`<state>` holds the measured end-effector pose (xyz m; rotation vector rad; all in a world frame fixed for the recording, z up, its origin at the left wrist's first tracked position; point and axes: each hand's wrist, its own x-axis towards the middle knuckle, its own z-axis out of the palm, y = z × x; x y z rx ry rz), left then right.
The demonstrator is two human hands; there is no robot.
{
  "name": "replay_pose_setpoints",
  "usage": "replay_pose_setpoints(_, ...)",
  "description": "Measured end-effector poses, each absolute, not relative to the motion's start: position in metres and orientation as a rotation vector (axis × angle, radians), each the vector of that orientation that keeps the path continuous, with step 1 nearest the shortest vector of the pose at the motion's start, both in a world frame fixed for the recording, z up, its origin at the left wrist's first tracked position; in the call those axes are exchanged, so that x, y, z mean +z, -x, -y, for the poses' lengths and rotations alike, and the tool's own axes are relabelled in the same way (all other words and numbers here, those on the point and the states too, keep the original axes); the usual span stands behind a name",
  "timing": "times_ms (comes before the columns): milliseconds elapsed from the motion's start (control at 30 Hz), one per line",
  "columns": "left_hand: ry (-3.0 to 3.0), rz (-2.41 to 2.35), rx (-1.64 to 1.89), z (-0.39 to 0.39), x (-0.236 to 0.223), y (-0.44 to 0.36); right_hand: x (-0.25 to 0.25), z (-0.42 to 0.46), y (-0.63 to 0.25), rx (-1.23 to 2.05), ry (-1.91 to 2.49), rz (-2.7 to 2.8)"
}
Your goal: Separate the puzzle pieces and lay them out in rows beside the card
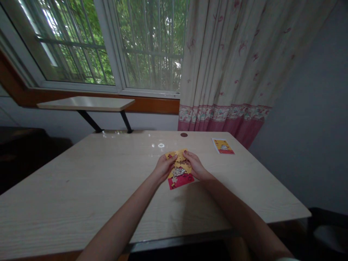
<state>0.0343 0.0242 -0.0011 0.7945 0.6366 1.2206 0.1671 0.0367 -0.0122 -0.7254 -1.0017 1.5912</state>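
Note:
Both my hands meet over the middle of the desk around a small jigsaw puzzle. My left hand [163, 166] grips the left side of a yellow puzzle section [179, 155], thumb on top. On its right side, my right hand [194, 164] pinches the same section. Just below it lies the lower puzzle section [181, 180], red with a white cartoon figure and a yellow upper part; a light gap shows in its red left area. Whether the two sections touch behind my fingers I cannot tell.
A yellow and red picture card [223, 146] of similar design lies at the back right of the desk [81, 188]. A raised shelf [89, 103] stands at the back left. A round brown cap [184, 135] sits near the back edge, before a curtain [217, 72].

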Motion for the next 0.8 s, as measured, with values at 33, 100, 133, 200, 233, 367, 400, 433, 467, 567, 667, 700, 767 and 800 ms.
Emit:
replay_pose_setpoints(33,-0.796,-0.658,1.253,-0.025,-0.002,-0.034,-0.014,-0.038,-0.167,1.522,0.754,0.995)
replay_pose_setpoints(100,-0.803,-0.709,1.305,-0.026,-0.003,-0.035,-0.017,-0.041,-0.167,1.427,0.799,0.991)
replay_pose_setpoints(133,-0.807,-0.735,1.324,-0.027,-0.004,-0.035,-0.019,-0.043,-0.167,1.408,0.813,0.999)
replay_pose_setpoints(200,-0.812,-0.775,1.351,-0.029,-0.006,-0.034,-0.02,-0.044,-0.168,1.386,0.835,1.027)
replay_pose_setpoints(233,-0.812,-0.79,1.362,-0.029,-0.006,-0.034,-0.021,-0.045,-0.168,1.366,0.848,1.049)
replay_pose_setpoints(367,-0.802,-0.838,1.379,-0.032,-0.008,-0.031,-0.023,-0.046,-0.17,1.274,0.913,1.131)
replay_pose_setpoints(400,-0.807,-0.848,1.374,-0.033,-0.009,-0.03,-0.023,-0.046,-0.17,1.265,0.92,1.137)
replay_pose_setpoints(433,-0.816,-0.857,1.366,-0.033,-0.009,-0.03,-0.023,-0.046,-0.17,1.268,0.92,1.142)
replay_pose_setpoints(467,-0.827,-0.863,1.355,-0.033,-0.009,-0.03,-0.023,-0.046,-0.17,1.28,0.913,1.146)
replay_pose_setpoints(567,-0.866,-0.879,1.342,-0.032,-0.01,-0.03,-0.022,-0.044,-0.169,1.313,0.881,1.175)
replay_pose_setpoints(667,-0.881,-0.895,1.344,-0.033,-0.012,-0.03,-0.02,-0.043,-0.17,1.211,0.916,1.233)
replay_pose_setpoints(700,-0.881,-0.903,1.35,-0.034,-0.013,-0.03,-0.02,-0.042,-0.17,1.149,0.941,1.267)
replay_pose_setpoints(767,-0.872,-0.921,1.372,-0.035,-0.014,-0.029,-0.019,-0.04,-0.171,1.015,0.981,1.36)
replay_pose_setpoints(800,-0.866,-0.933,1.388,-0.036,-0.015,-0.028,-0.019,-0.039,-0.172,0.957,0.992,1.406)
